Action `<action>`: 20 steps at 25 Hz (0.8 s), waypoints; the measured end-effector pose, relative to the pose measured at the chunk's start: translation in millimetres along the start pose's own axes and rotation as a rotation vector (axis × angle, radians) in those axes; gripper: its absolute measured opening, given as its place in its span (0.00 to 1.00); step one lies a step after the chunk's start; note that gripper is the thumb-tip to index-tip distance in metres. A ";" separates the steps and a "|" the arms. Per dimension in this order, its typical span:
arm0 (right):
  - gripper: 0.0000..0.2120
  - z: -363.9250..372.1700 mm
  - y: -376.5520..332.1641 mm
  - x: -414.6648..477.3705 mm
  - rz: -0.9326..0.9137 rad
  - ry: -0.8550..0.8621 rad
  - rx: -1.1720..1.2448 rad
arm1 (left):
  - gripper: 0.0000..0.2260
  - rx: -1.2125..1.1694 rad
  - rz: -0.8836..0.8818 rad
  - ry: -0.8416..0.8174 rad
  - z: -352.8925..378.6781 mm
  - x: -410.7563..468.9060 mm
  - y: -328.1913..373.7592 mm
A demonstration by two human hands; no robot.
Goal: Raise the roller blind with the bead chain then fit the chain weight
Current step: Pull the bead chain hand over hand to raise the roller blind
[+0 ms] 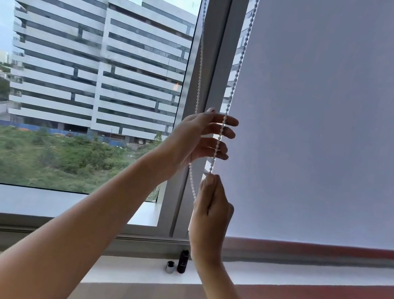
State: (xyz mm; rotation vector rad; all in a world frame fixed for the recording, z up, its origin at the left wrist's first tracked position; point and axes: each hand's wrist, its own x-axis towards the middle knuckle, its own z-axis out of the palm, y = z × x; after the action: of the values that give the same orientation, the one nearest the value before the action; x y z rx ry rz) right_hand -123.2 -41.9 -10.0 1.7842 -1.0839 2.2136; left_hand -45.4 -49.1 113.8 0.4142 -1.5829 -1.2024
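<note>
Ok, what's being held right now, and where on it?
The right hand pinches the bead chain low on its loop; the left hand, fingers straight, only touches it higher.

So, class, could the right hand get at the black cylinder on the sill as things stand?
Probably yes. The black cylinder stands on the sill close below the right hand, with nothing between. That hand pinches the chain, so it must let go first.

a white window sill [274,274] carries a black cylinder [182,262] upright, a small silver cap [170,267] just beside it.
</note>
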 end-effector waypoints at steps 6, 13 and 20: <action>0.14 -3.6 3.8 2.5 -0.023 -0.006 -0.030 | 0.23 0.065 0.021 0.064 28.4 4.2 0.0; 0.11 3.6 16.9 7.2 0.118 -0.037 0.069 | 0.25 0.296 0.365 0.322 38.8 14.1 -27.0; 0.12 1.9 26.7 25.6 0.189 -0.106 0.096 | 0.25 0.409 0.472 0.346 36.5 23.1 -36.0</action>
State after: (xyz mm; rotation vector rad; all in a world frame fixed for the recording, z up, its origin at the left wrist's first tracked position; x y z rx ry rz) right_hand -142.6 -71.6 0.5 1.9326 -1.2347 2.3373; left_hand -96.9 -64.6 97.6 0.4480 -1.5036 -0.4203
